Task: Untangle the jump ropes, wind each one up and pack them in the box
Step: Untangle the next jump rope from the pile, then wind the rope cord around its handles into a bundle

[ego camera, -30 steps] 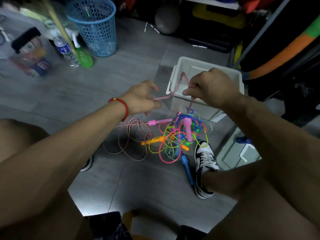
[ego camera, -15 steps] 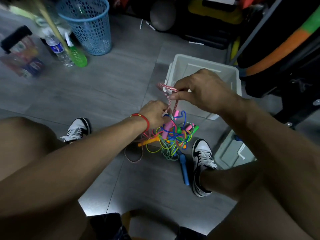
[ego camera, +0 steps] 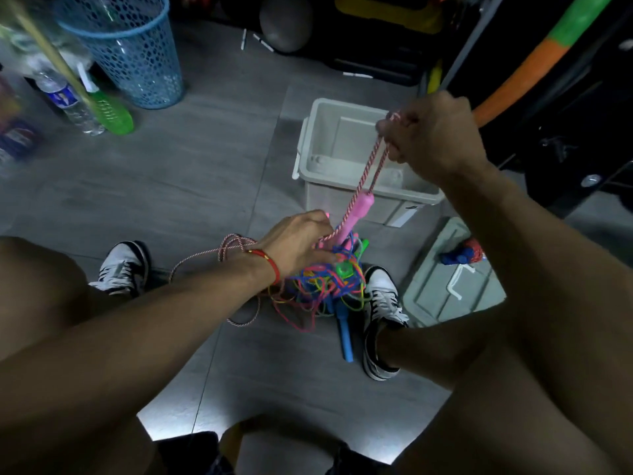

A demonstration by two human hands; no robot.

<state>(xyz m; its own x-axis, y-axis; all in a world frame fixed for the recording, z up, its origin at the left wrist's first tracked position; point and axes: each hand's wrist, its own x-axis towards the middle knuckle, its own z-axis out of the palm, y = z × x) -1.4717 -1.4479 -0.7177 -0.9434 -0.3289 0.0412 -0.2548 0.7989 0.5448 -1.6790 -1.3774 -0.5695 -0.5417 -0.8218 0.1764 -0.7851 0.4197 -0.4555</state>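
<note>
The right hand (ego camera: 435, 138) is raised above the open grey plastic storage box (ego camera: 329, 186), its fingers curled tight and pinching a doubled length of the pink-and-white twisted cord rope (ego camera: 371, 168). That cord is running down taut to a pink plastic handle (ego camera: 356, 214), which is hanging tilted just in front of the box's near wall. The left hand (ego camera: 298, 245), a red string bracelet (ego camera: 270, 264) at its wrist, is reaching low over the floor, fingers closing on the same cord at the top of the tangled pile of neon jump ropes (ego camera: 325, 286). This pile is lying on the grey tile floor between two black-and-white sneakers (ego camera: 383, 303), with a blue plastic handle (ego camera: 344, 332) sticking out toward the viewer. More of the twisted cord is looping loosely behind the left wrist.

Compared with half a second ago, the right hand is pulling higher and further right, and the pink handle is now lifted clear of the pile; the left hand is sitting slightly lower-right, against the tangle.
</note>
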